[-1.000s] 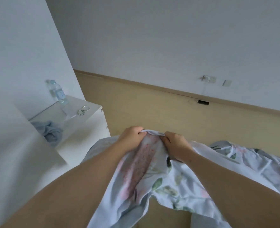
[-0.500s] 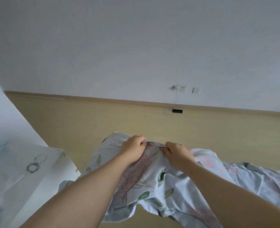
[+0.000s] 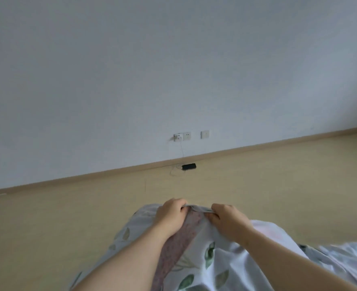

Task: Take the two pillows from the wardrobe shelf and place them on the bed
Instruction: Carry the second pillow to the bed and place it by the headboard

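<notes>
Both hands sit low in the centre of the frame, close together but not touching, with the forearms reaching up from the bottom edge. The left hand (image 3: 171, 215) has its fingers curled over the top edge of a pillow (image 3: 213, 255) in a white case printed with green leaves, and the right hand (image 3: 228, 219) pinches the same edge just beside it, knuckles up. Between the two grips a strip of pinkish dotted fabric (image 3: 177, 246) shows and runs down under the left forearm. The pillow hangs from the hands towards the bottom of the frame, over the beige floor (image 3: 257, 185). At the lower right lies more floral fabric (image 3: 345, 257), blurred; whether it is a pillow or bedding cannot be told. Behind, on the white wall (image 3: 173, 70) at mid-frame, are a socket (image 3: 182, 136) and a switch plate (image 3: 204, 134); a white cable (image 3: 180, 152) drops from the socket to a black device (image 3: 189, 166) on the floor by the skirting board (image 3: 89, 177).
</notes>
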Demonstrator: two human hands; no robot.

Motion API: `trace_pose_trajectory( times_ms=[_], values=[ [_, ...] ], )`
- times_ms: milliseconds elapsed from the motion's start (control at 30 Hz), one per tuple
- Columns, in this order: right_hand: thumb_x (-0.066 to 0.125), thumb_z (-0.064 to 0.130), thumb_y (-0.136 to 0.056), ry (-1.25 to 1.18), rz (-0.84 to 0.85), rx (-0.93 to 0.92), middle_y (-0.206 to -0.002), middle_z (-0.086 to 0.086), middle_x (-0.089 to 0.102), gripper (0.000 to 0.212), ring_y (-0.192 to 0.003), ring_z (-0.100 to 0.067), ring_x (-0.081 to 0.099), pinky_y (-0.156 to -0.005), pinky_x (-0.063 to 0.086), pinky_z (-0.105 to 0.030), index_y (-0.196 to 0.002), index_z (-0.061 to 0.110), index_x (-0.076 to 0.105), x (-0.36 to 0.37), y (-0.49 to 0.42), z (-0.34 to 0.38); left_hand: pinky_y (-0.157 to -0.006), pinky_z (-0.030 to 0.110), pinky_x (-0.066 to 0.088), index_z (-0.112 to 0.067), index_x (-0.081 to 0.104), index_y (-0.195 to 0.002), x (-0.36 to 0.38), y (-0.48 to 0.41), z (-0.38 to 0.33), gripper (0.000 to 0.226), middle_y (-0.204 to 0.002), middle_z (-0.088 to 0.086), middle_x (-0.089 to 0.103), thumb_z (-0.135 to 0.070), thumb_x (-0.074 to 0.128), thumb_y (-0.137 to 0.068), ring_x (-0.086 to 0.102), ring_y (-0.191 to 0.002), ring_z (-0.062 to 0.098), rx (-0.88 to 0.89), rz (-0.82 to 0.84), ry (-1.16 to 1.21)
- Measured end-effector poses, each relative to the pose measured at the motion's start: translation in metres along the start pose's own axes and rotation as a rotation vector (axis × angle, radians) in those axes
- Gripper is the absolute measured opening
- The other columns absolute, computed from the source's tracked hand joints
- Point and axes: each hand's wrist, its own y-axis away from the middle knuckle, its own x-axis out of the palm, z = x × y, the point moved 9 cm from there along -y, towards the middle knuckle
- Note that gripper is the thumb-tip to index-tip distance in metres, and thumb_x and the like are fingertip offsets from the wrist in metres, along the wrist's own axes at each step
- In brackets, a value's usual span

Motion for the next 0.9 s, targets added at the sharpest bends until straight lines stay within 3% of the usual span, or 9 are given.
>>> trace_pose_trajectory(
  times_ms=[100,233,467,600,900],
  values=[
    [0.041,0.037,-0.093,-0.015,-0.022,0.042,-0.109,-0.013,0.065,0.021,-0.099,-0.029,0.060,-0.065,0.032,-0.029,-0.080,0.021,0.040,-0.031,-0.053,-0.034,-0.079,0.036,0.044,-0.020,0.049,-0.072,0.001,-0.073,-0.030,0.023,-0.103,0.013,0.064,-0.023,0.043,-0.094,0.058,-0.099,0.031,0.047,0.031,0.000],
    [0.041,0.037,-0.093,0.019,-0.066,0.108,-0.111,-0.011,0.065,0.019,-0.101,-0.029,0.060,-0.066,0.032,-0.030,-0.080,0.022,0.039,-0.073,-0.114,-0.075,-0.082,0.031,0.044,-0.017,0.065,-0.098,-0.002,-0.155,-0.072,0.024,-0.113,0.005,0.066,-0.018,0.042,-0.095,0.059,-0.106,0.027,0.130,0.037,0.035],
    [0.045,0.038,-0.089,0.004,-0.165,0.272,-0.104,-0.011,0.065,0.028,-0.096,-0.029,0.061,-0.067,0.036,-0.032,-0.069,0.021,0.036,-0.137,-0.229,-0.168,-0.091,0.041,0.046,-0.017,0.063,-0.099,0.017,-0.326,-0.149,0.025,-0.110,0.007,0.061,-0.022,0.040,-0.094,0.055,-0.105,0.027,0.330,0.116,-0.059],
    [0.049,0.038,-0.087,-0.080,-0.212,0.410,-0.085,-0.008,0.056,0.038,-0.086,-0.027,0.058,-0.067,0.039,-0.034,-0.056,0.024,0.029,-0.170,-0.295,-0.233,-0.088,0.041,0.046,-0.013,0.061,-0.096,0.030,-0.424,-0.206,0.025,-0.110,0.010,0.059,-0.024,0.038,-0.094,0.055,-0.105,0.029,0.455,0.179,-0.167],
    [0.050,0.037,-0.088,-0.263,-0.369,0.683,-0.077,-0.001,0.051,0.039,-0.074,-0.020,0.047,-0.064,0.036,-0.031,-0.055,0.024,0.031,-0.237,-0.331,-0.370,-0.089,0.041,0.045,-0.007,0.057,-0.094,0.093,-0.546,-0.365,0.024,-0.115,0.015,0.059,-0.020,0.037,-0.094,0.053,-0.109,0.033,0.722,0.337,-0.285]
  ],
)
